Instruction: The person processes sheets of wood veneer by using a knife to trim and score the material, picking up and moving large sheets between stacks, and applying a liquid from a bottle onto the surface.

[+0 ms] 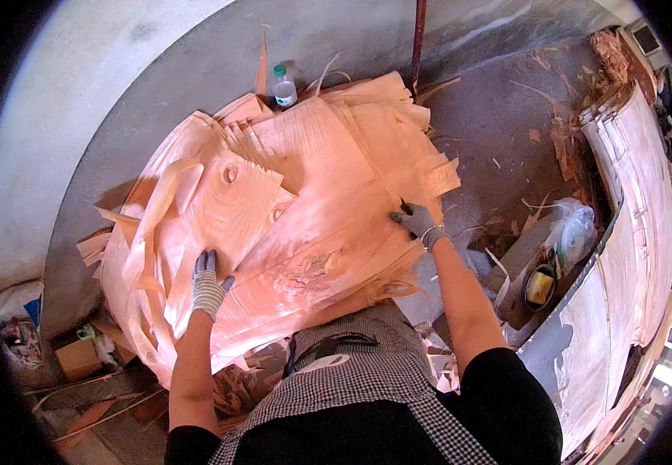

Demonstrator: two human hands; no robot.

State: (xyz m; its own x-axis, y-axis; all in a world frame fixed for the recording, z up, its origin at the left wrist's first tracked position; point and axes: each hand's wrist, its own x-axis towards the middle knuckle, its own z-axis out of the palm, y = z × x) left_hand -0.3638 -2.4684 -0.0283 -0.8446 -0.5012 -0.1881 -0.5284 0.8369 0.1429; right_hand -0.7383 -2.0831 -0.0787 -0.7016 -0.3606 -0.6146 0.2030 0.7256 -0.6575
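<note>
Just in front of the black-and-white checked apron [340, 385] lies a broad pile of thin, pale-orange wood sheets [336, 182]. The grey-gloved left hand [208, 288] rests on it, open; the grey-gloved right hand [420, 222] touches it farther out, though I can't tell whether it grips. Beyond stands a clear, green-capped plastic bottle [284, 89].

free: above veneer pile [344, 170] | left: raised curled strip [150, 217] | far: bottle [284, 89], red pole [419, 39]

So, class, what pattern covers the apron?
The apron has a small black-and-white check, best seen in the head view.
</note>
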